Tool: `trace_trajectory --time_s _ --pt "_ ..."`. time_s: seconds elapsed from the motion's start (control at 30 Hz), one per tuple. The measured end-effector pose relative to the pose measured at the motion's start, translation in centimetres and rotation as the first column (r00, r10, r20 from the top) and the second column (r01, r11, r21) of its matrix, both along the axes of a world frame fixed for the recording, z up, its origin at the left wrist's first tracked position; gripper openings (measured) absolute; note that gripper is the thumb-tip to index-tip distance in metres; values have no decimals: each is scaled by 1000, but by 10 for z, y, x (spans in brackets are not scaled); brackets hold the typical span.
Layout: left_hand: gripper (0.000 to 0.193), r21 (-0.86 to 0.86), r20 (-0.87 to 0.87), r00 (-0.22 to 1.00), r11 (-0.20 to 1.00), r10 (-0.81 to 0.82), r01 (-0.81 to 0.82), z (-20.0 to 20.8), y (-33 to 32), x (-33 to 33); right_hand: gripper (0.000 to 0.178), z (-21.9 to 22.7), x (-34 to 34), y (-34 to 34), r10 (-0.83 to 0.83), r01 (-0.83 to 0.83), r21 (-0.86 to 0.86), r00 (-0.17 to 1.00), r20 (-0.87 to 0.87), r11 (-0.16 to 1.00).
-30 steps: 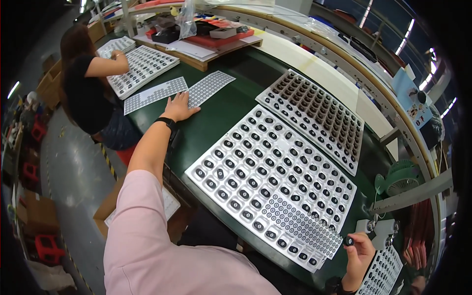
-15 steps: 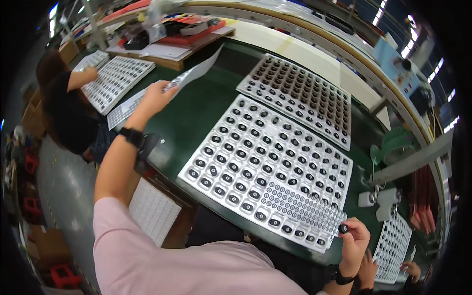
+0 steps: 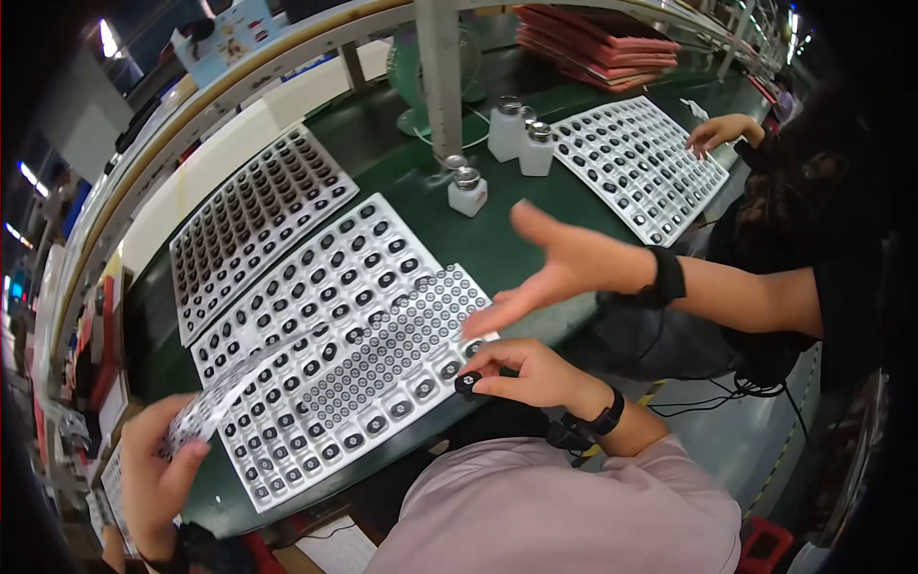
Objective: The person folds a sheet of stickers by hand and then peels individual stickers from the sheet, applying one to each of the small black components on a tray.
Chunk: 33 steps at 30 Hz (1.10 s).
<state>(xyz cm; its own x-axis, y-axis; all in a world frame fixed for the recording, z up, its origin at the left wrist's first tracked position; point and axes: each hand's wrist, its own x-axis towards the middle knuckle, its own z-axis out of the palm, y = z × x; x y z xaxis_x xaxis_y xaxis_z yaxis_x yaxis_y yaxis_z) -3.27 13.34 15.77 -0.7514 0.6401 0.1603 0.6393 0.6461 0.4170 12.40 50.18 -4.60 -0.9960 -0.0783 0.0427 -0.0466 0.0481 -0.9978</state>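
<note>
Left grip (image 3: 158, 469) clenched on a thin dotted sheet (image 3: 229, 383); I judge it light and floppy, best taken by its edge. Right grip (image 3: 531, 375) pinches a small black part (image 3: 468, 384).

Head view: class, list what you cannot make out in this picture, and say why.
1. The small black part is mostly covered by the fingers of the right hand.
2. The flexible sheet in the left hand is motion-blurred, so its pieces are indistinct.
3. The co-worker's open hand has blurred fingertips.

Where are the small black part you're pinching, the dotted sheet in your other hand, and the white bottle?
small black part (image 3: 468, 384), head view, its top face.
dotted sheet (image 3: 225, 387), head view, mid-strip.
white bottle (image 3: 468, 195), head view, its body.
</note>
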Motion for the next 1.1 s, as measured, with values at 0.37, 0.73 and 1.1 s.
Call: trace_trajectory --time_s 0.37,0.73,1.1 --pt "36 28 -46 902 902 -429 430 -17 219 -29 23 -15 59 43 -318 327 -127 944 83 936" --pt "40 262 -591 742 795 -316 547 -67 334 -29 24 30 16 82 -469 474 -57 835 -288 879" --pt "35 584 134 829 719 -543 377 -114 330 55 28 38 -1 117 -456 401 -218 808 -373 890"
